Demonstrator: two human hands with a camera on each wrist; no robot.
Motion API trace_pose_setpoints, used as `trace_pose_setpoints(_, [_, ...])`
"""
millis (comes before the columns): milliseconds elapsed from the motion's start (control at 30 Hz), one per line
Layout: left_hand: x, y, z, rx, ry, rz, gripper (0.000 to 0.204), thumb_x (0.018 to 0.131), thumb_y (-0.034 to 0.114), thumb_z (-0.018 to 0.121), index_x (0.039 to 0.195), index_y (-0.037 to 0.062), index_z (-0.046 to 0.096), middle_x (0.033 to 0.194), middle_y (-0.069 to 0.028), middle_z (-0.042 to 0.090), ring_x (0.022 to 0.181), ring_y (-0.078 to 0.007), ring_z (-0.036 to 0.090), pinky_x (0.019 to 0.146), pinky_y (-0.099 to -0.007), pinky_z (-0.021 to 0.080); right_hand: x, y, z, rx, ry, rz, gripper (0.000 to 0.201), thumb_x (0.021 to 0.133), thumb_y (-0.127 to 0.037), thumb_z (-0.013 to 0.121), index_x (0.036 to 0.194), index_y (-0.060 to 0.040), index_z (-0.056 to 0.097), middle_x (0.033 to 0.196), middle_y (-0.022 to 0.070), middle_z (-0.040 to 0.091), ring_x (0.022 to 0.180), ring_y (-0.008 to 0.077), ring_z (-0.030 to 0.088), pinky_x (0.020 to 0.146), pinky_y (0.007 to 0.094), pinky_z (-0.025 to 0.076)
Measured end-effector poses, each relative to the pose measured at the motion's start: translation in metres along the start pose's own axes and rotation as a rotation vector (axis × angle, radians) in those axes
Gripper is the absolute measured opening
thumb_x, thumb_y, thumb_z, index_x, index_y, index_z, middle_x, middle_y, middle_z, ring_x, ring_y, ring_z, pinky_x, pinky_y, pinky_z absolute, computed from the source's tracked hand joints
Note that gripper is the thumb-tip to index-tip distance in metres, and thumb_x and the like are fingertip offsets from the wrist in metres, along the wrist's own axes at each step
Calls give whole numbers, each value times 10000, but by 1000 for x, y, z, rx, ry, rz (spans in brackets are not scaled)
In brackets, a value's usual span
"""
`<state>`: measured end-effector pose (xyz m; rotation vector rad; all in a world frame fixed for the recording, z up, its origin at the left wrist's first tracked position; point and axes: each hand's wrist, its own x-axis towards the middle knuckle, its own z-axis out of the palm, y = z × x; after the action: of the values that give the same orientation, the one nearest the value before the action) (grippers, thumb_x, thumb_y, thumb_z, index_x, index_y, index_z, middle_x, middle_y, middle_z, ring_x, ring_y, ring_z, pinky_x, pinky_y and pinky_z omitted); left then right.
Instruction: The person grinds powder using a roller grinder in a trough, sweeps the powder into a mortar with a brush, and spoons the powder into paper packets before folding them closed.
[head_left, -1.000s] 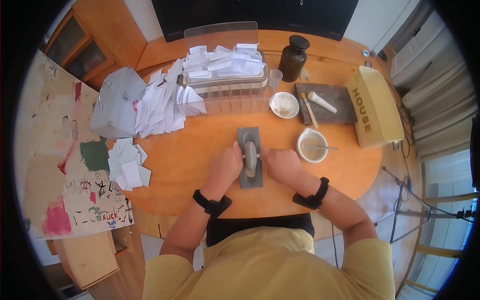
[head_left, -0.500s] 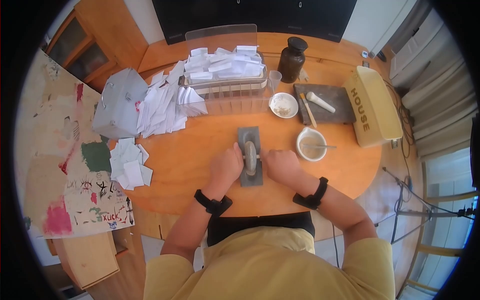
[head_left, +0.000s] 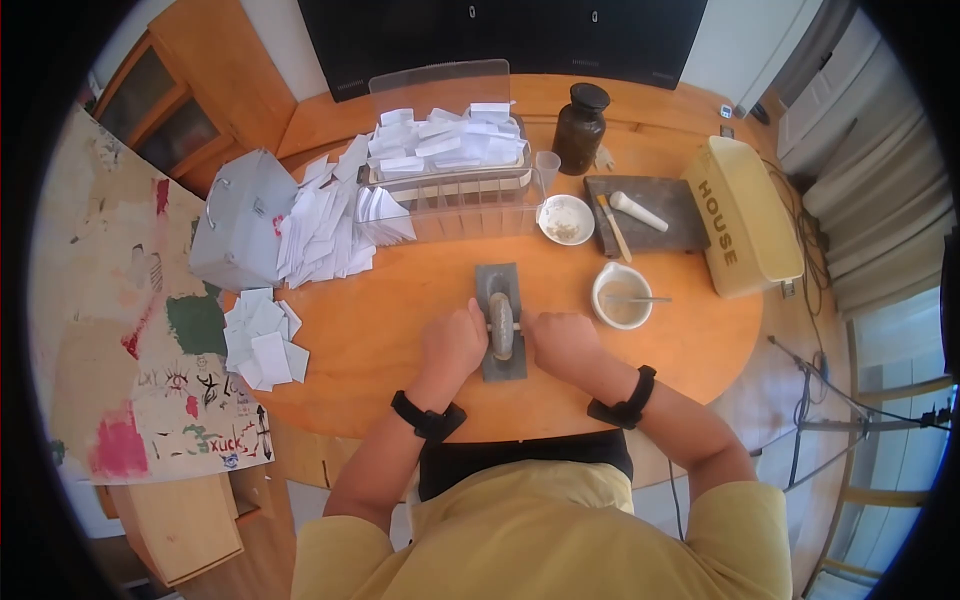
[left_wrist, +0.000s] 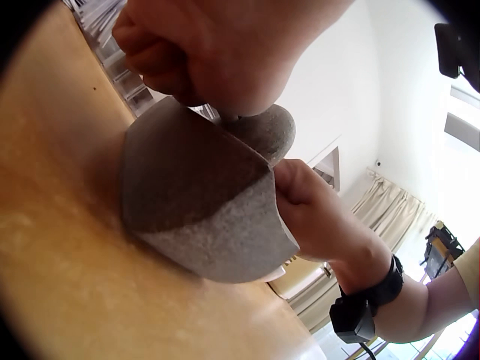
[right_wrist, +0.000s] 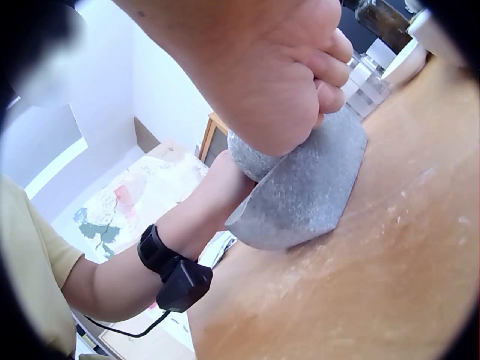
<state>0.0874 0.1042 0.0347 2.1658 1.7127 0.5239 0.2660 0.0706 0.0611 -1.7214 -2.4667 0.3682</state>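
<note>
Grips the thin, pale axle (head_left: 517,326) of the round grey stone wheel (head_left: 501,325), upright in the long grey stone trough (head_left: 505,370), with left hand (head_left: 456,343) and right hand (head_left: 562,343), possibly tipping it through uneven pressure.

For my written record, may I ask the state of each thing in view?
Stone wheel: on edge in the trough
Trough: upright on the table
Left hand: curled round the handle
Right hand: curled round its other end
White bowl: some contents, rod inside
Dark jar: lid on
Metal case: closed
Pestle: lying down
</note>
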Motion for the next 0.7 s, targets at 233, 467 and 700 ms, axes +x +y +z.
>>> trace_pose_setpoints(233, [-4,5,0,-2,22,24,539,988,253,343,586,13,610,580,-228,585,537,-424,572,520,-501,463,-9,-2,-1,46,6,-6,94,810,-125,557,878,-60,557,674,137,641,599,316,643,530,412,501])
trace_pose_setpoints(467, [-1,4,3,-4,39,4,531,984,251,348,581,11,598,578,-228,582,532,-423,570,509,-504,458,-2,-2,-4,-15,-84,49,91,839,-126,536,895,-63,570,743,138,670,675,330,667,577,426,523])
trace_pose_setpoints(700, [3,-1,5,8,52,-25,525,981,257,355,603,-4,610,595,-232,589,567,-429,582,538,-509,466,7,-3,-7,5,-70,41,78,840,-115,524,875,-54,556,720,144,665,669,334,667,575,430,522])
